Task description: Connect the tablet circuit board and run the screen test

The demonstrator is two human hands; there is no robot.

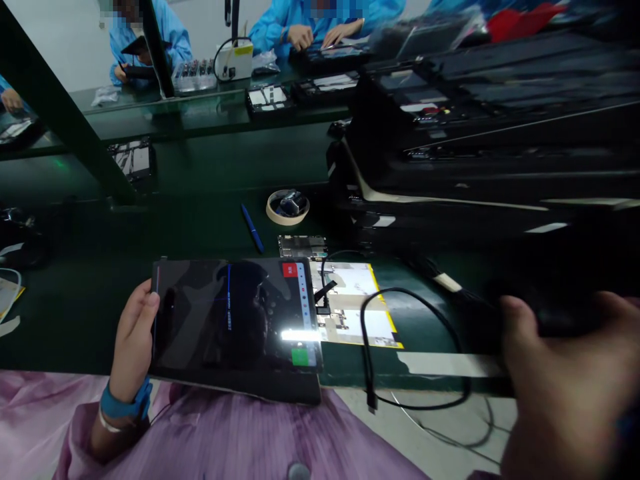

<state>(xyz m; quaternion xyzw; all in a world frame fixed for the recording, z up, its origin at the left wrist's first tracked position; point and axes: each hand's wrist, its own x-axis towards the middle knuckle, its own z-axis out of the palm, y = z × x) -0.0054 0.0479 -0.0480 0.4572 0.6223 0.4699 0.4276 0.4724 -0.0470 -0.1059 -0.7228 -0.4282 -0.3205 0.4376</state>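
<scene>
My left hand (133, 333) grips the left edge of a tablet (200, 313), thumb on its front. The tablet's dark screen shows a thin blue line, a red block and a green block, with a bright reflection at lower right. Under the tablet lies a black flat piece (280, 388). At the far right my right hand (570, 380) is smeared by motion, thumb and a finger apart against something black; whether it holds anything cannot be made out. Beside the tablet, small circuit parts lie on a white sheet with yellow edges (350, 277), and a black cable (413, 293) loops over the table edge.
Behind the tablet are a circuit board (303, 247), a blue pen (252, 228) and a tape roll (288, 208) with small items inside. A large dark stack (450, 167) fills the right side. A slanted green post (65, 100) stands left. Co-workers in blue (285, 27) sit across.
</scene>
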